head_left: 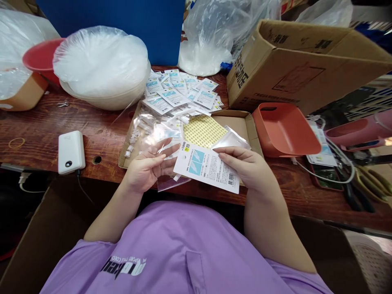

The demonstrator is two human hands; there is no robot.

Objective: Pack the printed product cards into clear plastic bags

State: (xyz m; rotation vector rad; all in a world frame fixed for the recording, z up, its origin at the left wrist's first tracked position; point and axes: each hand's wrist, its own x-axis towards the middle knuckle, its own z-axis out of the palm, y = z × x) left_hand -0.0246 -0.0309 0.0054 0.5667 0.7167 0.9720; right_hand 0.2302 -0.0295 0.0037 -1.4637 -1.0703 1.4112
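Observation:
My right hand (245,167) holds a white printed card (208,166) with a blue picture and a barcode, gripping its right edge. My left hand (147,167) holds a clear plastic sleeve (167,141) by its lower part, just left of the card. A small white piece pokes out below the card's lower left corner. Both hands hover over the front edge of a shallow cardboard tray (245,122), which holds a yellow sticker sheet (202,130) and several small white plastic parts (134,136).
A pile of finished cards (180,92) lies behind the tray. A bag-covered white bowl (104,69), a red bowl (39,57), a white power bank (71,152), an orange bin (284,128), a cardboard box (306,61) and scissors (372,179) stand around on the wooden table (39,130).

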